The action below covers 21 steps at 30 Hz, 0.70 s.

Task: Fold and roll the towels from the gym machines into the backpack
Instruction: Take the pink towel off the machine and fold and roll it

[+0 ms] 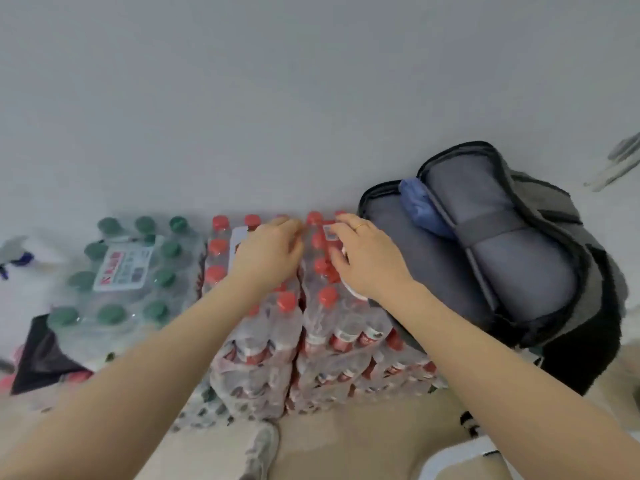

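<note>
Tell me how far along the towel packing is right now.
Done, it seems: the backpack lies unzipped, a blue rolled towel tucked inside. In hand: no towel; the left hand and right hand reach over the red-capped bottle packs, what they touch unclear. Left: no loose towel is in view, so I cannot tell how many remain.

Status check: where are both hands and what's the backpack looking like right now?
Left hand and right hand both empty, over the red-capped bottle packs. Backpack unzipped, blue towel tucked inside. Nothing blocking its opening.
</note>
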Each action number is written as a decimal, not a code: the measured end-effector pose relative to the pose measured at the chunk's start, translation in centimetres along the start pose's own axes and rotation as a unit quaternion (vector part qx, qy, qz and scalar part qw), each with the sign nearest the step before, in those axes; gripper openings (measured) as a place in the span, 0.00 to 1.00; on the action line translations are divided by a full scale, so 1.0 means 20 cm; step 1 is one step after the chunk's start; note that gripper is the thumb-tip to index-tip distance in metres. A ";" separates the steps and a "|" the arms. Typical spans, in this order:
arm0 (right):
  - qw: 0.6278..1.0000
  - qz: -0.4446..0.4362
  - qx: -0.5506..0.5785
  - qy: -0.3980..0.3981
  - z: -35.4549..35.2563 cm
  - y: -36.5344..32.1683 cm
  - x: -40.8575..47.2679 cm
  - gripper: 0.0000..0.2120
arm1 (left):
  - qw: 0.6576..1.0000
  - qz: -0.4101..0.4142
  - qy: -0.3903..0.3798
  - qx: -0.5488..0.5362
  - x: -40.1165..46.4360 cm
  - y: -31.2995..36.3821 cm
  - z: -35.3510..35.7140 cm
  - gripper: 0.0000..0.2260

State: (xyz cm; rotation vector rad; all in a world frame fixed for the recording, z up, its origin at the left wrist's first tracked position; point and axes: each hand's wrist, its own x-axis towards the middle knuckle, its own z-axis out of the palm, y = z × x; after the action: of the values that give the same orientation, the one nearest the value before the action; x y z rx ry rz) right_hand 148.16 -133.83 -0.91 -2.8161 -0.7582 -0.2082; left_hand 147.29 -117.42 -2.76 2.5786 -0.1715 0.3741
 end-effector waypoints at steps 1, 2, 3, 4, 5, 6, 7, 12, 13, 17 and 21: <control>0.999 -0.035 0.011 -0.019 0.05 -0.09 0.00 0.17 | 0.999 -0.031 0.004 0.014 -0.12 -0.07 -0.04 0.17; 0.997 -0.069 0.017 -0.037 0.10 -0.18 0.00 0.17 | 0.998 -0.063 0.009 0.024 -0.23 -0.14 -0.08 0.15; 0.993 -0.102 0.020 -0.054 0.14 -0.28 -0.01 0.17 | 0.994 -0.102 0.017 0.027 -0.36 -0.20 -0.13 0.14; 0.988 -0.135 0.024 -0.073 0.19 -0.39 -0.01 0.17 | 0.989 -0.143 0.026 0.026 -0.48 -0.27 -0.18 0.13; 0.981 -0.166 0.028 -0.093 0.23 -0.51 -0.03 0.17 | 0.982 -0.183 0.034 0.024 -0.62 -0.33 -0.23 0.12; 0.973 -0.199 0.031 -0.111 0.27 -0.62 -0.04 0.16 | 0.974 -0.221 0.041 0.026 -0.75 -0.38 -0.28 0.12; 0.964 -0.231 0.033 -0.128 0.30 -0.74 -0.06 0.16 | 0.965 -0.256 0.049 0.030 -0.88 -0.42 -0.32 0.12; 0.903 -0.378 0.042 -0.201 0.47 -1.35 -0.22 0.13 | 0.895 -0.429 0.117 0.018 -1.56 -0.56 -0.56 0.10; 0.887 -0.408 0.042 -0.211 0.49 -1.49 -0.27 0.11 | 0.877 -0.461 0.134 0.023 -1.70 -0.57 -0.61 0.10; 0.816 -0.517 0.041 -0.253 0.58 -2.05 -0.55 0.16 | 0.799 -0.562 0.212 0.036 -2.32 -0.59 -0.83 0.10; 0.739 -0.615 0.047 -0.272 0.66 -2.63 -0.94 0.15 | 0.714 -0.639 0.281 0.047 -3.00 -0.55 -1.02 0.09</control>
State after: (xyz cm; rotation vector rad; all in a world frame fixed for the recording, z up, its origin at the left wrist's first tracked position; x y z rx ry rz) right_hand 106.25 -95.26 -8.32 -1.7554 -2.5330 0.4787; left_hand 87.47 -94.58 -9.10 1.8930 1.7549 0.5515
